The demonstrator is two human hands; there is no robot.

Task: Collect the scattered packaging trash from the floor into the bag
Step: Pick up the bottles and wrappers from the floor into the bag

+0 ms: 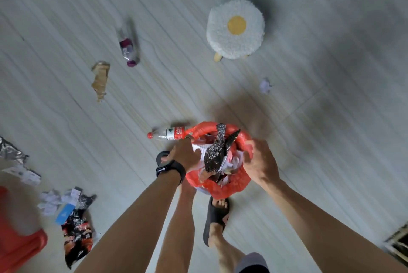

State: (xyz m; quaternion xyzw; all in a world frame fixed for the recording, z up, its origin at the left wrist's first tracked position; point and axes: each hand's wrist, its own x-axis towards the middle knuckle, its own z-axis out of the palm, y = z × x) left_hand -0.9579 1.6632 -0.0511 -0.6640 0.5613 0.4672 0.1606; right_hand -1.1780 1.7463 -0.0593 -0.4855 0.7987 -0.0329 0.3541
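A red plastic bag [234, 184] hangs in front of me, stuffed with white paper and a dark speckled wrapper [215, 153] that sticks out of its mouth. My left hand [184, 153], with a black watch on the wrist, grips the bag's left rim. My right hand [261, 162] grips the right rim. On the floor just left of the bag lies a clear bottle with a red cap and label [167, 134]. Farther off lie a purple-labelled bottle [128, 48], a torn brown cardboard piece [100, 79] and a crumpled white paper ball [265, 85].
A fluffy white stool with a yellow centre [235, 28] stands ahead. At lower left lie crumpled papers [51, 202], a blue card and a black-red snack wrapper [76, 239], beside a red plastic object [15, 248]. Silver foil [11, 149] lies at far left. My sandalled feet stand below the bag.
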